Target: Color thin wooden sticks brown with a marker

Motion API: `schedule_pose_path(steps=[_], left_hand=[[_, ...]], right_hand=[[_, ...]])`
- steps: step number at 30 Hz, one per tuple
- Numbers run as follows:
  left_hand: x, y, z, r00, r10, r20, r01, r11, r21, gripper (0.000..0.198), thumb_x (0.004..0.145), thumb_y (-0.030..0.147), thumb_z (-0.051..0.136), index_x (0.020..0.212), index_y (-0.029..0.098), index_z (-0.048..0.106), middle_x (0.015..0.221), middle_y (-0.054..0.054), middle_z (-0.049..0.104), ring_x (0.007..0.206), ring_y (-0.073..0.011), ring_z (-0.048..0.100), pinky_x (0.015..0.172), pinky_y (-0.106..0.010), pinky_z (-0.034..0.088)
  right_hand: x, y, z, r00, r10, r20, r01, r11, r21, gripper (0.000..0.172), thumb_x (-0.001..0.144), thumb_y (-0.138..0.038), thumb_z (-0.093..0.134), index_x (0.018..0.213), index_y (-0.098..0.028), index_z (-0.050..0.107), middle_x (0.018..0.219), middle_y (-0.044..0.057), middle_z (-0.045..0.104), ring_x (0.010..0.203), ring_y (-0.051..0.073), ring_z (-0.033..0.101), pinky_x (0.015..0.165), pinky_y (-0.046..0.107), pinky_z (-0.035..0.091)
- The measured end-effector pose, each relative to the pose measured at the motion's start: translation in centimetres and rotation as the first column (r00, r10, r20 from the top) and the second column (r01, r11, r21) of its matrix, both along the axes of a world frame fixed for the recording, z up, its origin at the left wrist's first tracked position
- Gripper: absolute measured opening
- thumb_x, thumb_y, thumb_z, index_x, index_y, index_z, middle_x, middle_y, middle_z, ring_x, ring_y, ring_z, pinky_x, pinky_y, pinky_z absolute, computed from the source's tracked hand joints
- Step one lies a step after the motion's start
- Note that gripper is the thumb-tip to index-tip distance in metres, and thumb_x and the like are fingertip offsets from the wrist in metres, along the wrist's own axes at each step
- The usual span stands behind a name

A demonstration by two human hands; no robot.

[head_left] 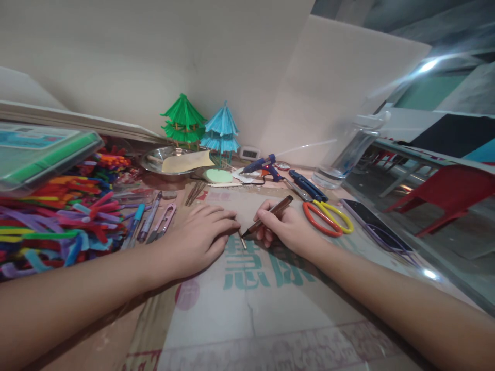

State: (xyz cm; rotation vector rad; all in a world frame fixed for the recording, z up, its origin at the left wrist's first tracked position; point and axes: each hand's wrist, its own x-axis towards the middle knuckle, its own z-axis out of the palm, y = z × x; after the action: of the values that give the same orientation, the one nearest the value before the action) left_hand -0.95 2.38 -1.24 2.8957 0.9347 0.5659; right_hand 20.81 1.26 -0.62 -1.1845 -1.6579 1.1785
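My right hand (284, 226) is closed around a brown marker pen (281, 206), held slanted as for writing, with its dark tip low and to the left. That tip meets a short thin stick (243, 242) lying on the printed sheet (216, 319). From the other side, my left hand (207, 232) rests palm down, its bent fingertips at the upper end of the stick, pinning it. The thumb's exact contact with the stick is hard to make out. Several brown sticks (195, 193) lie beyond my left hand.
Left are colourful pipe cleaners (65, 221), a plastic case (46, 154) and pens (147, 221). Behind stand green (183, 121) and blue (220, 129) pagoda models, a metal bowl (149, 162) and a glue gun (263, 166). Right are scissors (323, 219), a phone (375, 221) and a clear jug (348, 154).
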Motion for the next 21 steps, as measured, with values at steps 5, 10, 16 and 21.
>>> schedule_pose_path(steps=[5, 10, 16, 21], left_hand=[[-0.03, 0.02, -0.05, 1.0, 0.006, -0.012, -0.006, 1.0, -0.003, 0.038, 0.089, 0.019, 0.039, 0.118, 0.02, 0.063, 0.13, -0.008, 0.06, 0.121, -0.0262, 0.051, 0.104, -0.049, 0.036], [-0.07, 0.09, -0.11, 1.0, 0.006, -0.025, -0.006, 1.0, -0.007, 0.039, 0.09, 0.02, 0.038, 0.12, 0.02, 0.063, 0.132, -0.008, 0.059, 0.123, -0.0269, 0.05, 0.105, -0.051, 0.035], [-0.05, 0.04, -0.08, 1.0, 0.005, -0.016, -0.005, 1.0, -0.009, 0.04, 0.09, 0.019, 0.037, 0.12, 0.02, 0.063, 0.131, -0.008, 0.059, 0.122, -0.0261, 0.05, 0.105, -0.05, 0.037], [-0.08, 0.08, -0.18, 1.0, 0.01, -0.007, -0.01, 1.0, -0.015, 0.039, 0.089, 0.02, 0.039, 0.119, 0.021, 0.063, 0.132, -0.007, 0.059, 0.123, -0.0257, 0.05, 0.106, -0.05, 0.035]], right_hand=[[-0.07, -0.01, 0.09, 1.0, 0.001, 0.01, -0.001, 1.0, -0.021, 0.023, 0.082, -0.038, 0.057, 0.071, -0.019, 0.048, 0.05, -0.003, 0.06, 0.039, 0.009, 0.052, 0.041, 0.02, 0.04], [-0.04, -0.13, 0.26, 0.999, 0.021, 0.041, -0.019, 0.998, -0.058, 0.022, 0.081, -0.035, 0.055, 0.068, -0.019, 0.048, 0.046, -0.004, 0.058, 0.037, 0.007, 0.05, 0.039, 0.017, 0.038], [-0.04, -0.04, 0.19, 1.0, -0.021, 0.013, 0.021, 0.999, -0.037, 0.022, 0.081, -0.037, 0.055, 0.069, -0.019, 0.047, 0.046, -0.004, 0.058, 0.037, 0.008, 0.051, 0.038, 0.017, 0.039], [0.01, -0.05, 0.28, 1.0, 0.014, 0.027, -0.012, 0.998, -0.058, 0.021, 0.079, -0.035, 0.054, 0.067, -0.019, 0.048, 0.045, -0.004, 0.057, 0.036, 0.007, 0.05, 0.038, 0.017, 0.038]])
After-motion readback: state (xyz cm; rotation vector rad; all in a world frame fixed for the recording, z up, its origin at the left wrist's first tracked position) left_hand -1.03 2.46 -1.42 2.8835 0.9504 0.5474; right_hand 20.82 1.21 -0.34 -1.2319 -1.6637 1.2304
